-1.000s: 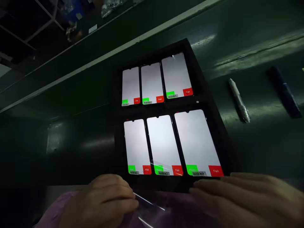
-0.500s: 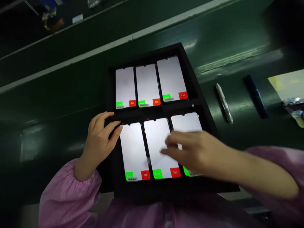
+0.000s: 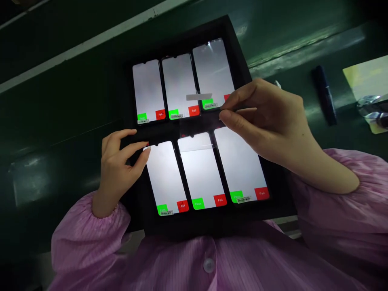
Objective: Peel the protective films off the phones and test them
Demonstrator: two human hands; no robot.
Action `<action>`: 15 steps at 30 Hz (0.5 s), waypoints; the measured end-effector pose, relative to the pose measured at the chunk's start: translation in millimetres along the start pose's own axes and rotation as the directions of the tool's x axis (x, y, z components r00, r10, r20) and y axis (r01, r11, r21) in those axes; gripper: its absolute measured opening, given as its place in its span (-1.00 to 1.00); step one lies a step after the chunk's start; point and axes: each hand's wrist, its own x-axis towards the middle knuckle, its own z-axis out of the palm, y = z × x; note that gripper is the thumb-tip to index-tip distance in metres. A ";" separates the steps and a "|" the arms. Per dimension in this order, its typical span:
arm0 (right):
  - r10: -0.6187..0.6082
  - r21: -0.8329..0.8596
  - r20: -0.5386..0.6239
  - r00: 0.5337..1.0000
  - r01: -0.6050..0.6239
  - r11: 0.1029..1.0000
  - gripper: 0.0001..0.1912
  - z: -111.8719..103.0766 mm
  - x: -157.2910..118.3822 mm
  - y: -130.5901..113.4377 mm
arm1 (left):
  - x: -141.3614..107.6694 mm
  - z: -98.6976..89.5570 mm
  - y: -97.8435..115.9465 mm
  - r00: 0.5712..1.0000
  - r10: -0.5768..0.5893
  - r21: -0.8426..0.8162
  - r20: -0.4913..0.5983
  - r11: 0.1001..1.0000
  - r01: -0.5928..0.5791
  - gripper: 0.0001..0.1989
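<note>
My right hand [image 3: 269, 117] pinches clear film [image 3: 198, 142] mid-frame, over 6 phones [image 3: 204, 176] reading "Pass" and "Fail". My left hand [image 3: 118, 167] is at the lower-left phone's [image 3: 166, 178] corner; whether gripping, I can't tell.

Bench [image 3: 75, 101]: green, before you | Marker [image 3: 324, 95]: dark blue, at your right | Paper [image 3: 366, 74]: pale yellow, right of marker | Shiny item [image 3: 371, 107]: overlapping paper

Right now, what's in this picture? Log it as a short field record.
Left hand: thumb and forefinger at front-left phone's top corner
Right hand: pinching clear film, pale strip at its far end
Tray: black, six lit phones, two rows of three
Barcode labels: on all but front-middle phone
To the right: dark marker, paper
</note>
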 end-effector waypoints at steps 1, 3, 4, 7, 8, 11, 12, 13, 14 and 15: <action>-0.002 -0.004 0.005 1.000 0.002 1.000 -0.89 0.3 -1.7 0.7 | 1.6 0.2 -0.1 1.000 -0.003 -0.021 -0.005 1.000 0.003 -0.93; -0.016 -0.011 0.012 1.000 0.016 1.000 -0.90 0.8 -4.8 1.7 | 3.2 -1.7 3.0 1.000 -0.002 -0.070 -0.015 0.998 0.001 -0.97; -0.024 -0.015 0.016 1.000 0.025 1.000 -0.90 1.0 -6.2 1.8 | 2.7 -4.7 6.4 1.000 0.006 -0.095 -0.019 0.995 -0.007 -0.98; -0.048 -0.022 0.024 0.999 0.048 0.999 -0.88 0.9 -10.2 0.4 | -5.2 -23.8 23.1 0.999 0.033 -0.157 0.033 0.987 -0.027 -0.95; -0.049 -0.024 0.025 0.998 0.050 0.998 -0.88 0.7 -11.5 -0.5 | -10.1 -32.8 29.6 0.997 0.034 -0.177 0.069 0.984 -0.021 -0.93; -0.034 -0.029 0.012 0.999 0.035 0.999 -0.87 0.3 -14.3 -3.1 | -29.7 -60.8 46.7 0.980 0.047 -0.251 0.195 0.968 0.004 -0.86; -0.024 -0.032 0.005 1.000 0.024 0.999 -0.87 0.4 -14.5 -3.8 | -37.1 -68.8 50.9 0.970 0.069 -0.280 0.235 0.960 0.000 -0.84; -0.014 -0.035 -0.001 1.000 0.014 0.999 -0.87 0.7 -14.4 -4.4 | -44.6 -75.7 54.5 0.958 0.098 -0.311 0.270 0.950 -0.009 -0.84; -0.002 -0.037 -0.006 1.000 0.002 0.999 -0.88 1.0 -14.1 -5.0 | -52.0 -81.4 57.6 0.944 0.130 -0.343 0.302 0.939 -0.019 -0.84; 0.010 -0.037 -0.008 1.000 -0.010 0.999 -0.87 1.2 -13.8 -5.6 | -59.2 -86.0 60.3 0.930 0.163 -0.373 0.331 0.928 -0.030 -0.83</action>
